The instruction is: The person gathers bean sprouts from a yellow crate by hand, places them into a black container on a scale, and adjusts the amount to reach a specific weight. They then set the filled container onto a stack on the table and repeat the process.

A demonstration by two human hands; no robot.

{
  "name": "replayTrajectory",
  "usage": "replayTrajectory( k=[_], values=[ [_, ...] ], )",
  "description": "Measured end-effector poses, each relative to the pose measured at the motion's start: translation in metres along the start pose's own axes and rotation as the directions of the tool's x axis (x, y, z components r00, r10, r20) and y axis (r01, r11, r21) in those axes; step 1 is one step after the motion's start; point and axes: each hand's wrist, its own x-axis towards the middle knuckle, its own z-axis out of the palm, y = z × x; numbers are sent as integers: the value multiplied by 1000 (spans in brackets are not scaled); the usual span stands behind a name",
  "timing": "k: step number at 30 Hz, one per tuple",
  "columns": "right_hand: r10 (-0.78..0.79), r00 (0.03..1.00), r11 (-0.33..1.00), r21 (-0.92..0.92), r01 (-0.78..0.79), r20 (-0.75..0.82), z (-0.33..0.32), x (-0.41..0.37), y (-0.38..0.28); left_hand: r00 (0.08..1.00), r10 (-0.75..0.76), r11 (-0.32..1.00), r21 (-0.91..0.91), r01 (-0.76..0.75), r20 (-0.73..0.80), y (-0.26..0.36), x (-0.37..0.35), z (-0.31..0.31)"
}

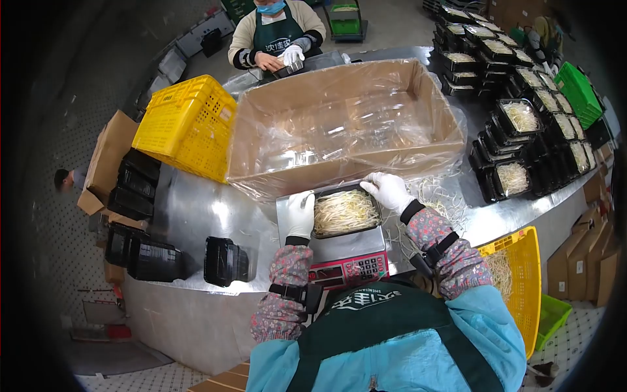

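Observation:
A black plastic tray (346,212) filled with bean sprouts rests on the metal plate of a red-fronted weighing scale (350,269). My left hand (301,215), in a white glove, holds the tray's left edge. At the upper right corner, my right hand (389,193), also gloved, has its fingers closed on the rim. Loose sprouts (441,199) lie scattered on the metal table to the right of the scale.
Beyond the scale stands a plastic-lined cardboard box (346,163) with clear lids inside. Empty black trays (222,261) and a yellow crate (186,127) are left. Filled trays (513,179) are stacked right, above a yellow basket of sprouts (522,281). A co-worker (277,36) stands opposite.

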Motion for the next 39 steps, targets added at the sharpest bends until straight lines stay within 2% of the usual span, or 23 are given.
replayTrajectory(
  k=[1, 2, 3, 4, 6, 7, 8, 11, 14, 15, 18, 20, 21, 22, 24, 28, 32, 34, 35, 36, 37, 38, 39],
  values=[
    [67, 997, 998, -12, -66, 48, -2, -1, -3, 993, -108, 992, -63, 110, 42, -5, 0, 0],
    [134, 986, 991, -25, -133, 96, -2, -3, -6, 986, -151, 976, -150, 160, 66, -10, 0, 1],
    [130, 989, 989, 63, -134, 66, 7, -5, 4, 976, -195, 949, -231, 212, 95, -14, -3, 1],
    [153, 984, 947, 270, -173, 93, 22, -5, 17, 962, -240, 913, -308, 269, 129, -16, -7, 0],
    [176, 972, 741, 629, -233, 154, 43, 0, 33, 928, -313, 838, -401, 370, 201, -10, -6, -6],
    [206, 965, 663, 702, -260, 162, 46, 1, 35, 910, -334, 802, -434, 411, 246, -6, -5, -10],
    [216, 965, 644, 721, -255, 148, 50, 1, 37, 890, -350, 762, -463, 451, 291, -3, -4, -12],
    [245, 963, 582, 777, -241, 115, 60, 0, 37, 899, -369, 731, -524, 437, 235, -17, -7, 0],
    [267, 957, 571, 782, -250, 111, 51, -4, 28, 914, -365, 763, -506, 403, 177, 0, -11, -2],
    [205, 978, 662, 732, -160, 28, 62, -2, 45, 950, -266, 819, -482, 312, 163, -3, -13, -4],
    [340, 855, 625, 586, -516, 391, -8, -34, 4, 788, -533, 712, -340, 615, 308, 30, -37, -37],
    [272, 786, 556, 576, -599, 555, -10, -56, 9, 661, -555, 506, -427, 750, 504, 24, -62, -51],
    [244, 769, 420, 650, -633, 591, -6, -67, 9, 680, -518, 480, -482, 733, 519, 26, -75, -50],
    [208, 755, 275, 703, -655, 622, -3, -76, 9, 662, -492, 382, -542, 748, 566, 39, -83, -50],
    [219, 800, 205, 775, -597, 559, 5, -86, 8, 715, -480, 290, -677, 676, 508, 36, -93, -40],
    [245, 873, 153, 872, -465, 422, -1, -102, -2, 783, -419, 392, -687, 612, 459, 38, -93, -30],
    [246, 863, 470, 724, -505, 442, -35, -116, 6, 826, -337, 536, -630, 563, 452, 66, -83, -29],
    [189, 968, 797, 551, -248, 163, -53, -117, 21, 826, -290, 688, -495, 531, 483, 87, -77, -29],
    [157, 981, 691, 698, -189, 110, -68, -120, 14, 825, -224, 744, -456, 489, 519, 78, -76, -22],
    [-27, 1000, 852, 522, 19, 8, -77, -123, 21, 818, -153, 795, -423, 435, 555, 71, -77, -11],
    [-79, 996, 901, 429, 59, 29, -93, -128, 13, 793, -127, 795, -417, 440, 596, 79, -78, 0],
    [31, 983, 892, 439, -109, 183, -111, -132, 5, 770, -106, 799, -407, 442, 629, 95, -77, 7],
    [125, 972, 824, 524, -214, 200, -116, -140, 13, 746, -113, 739, -446, 505, 656, 116, -79, 18]
  ],
)
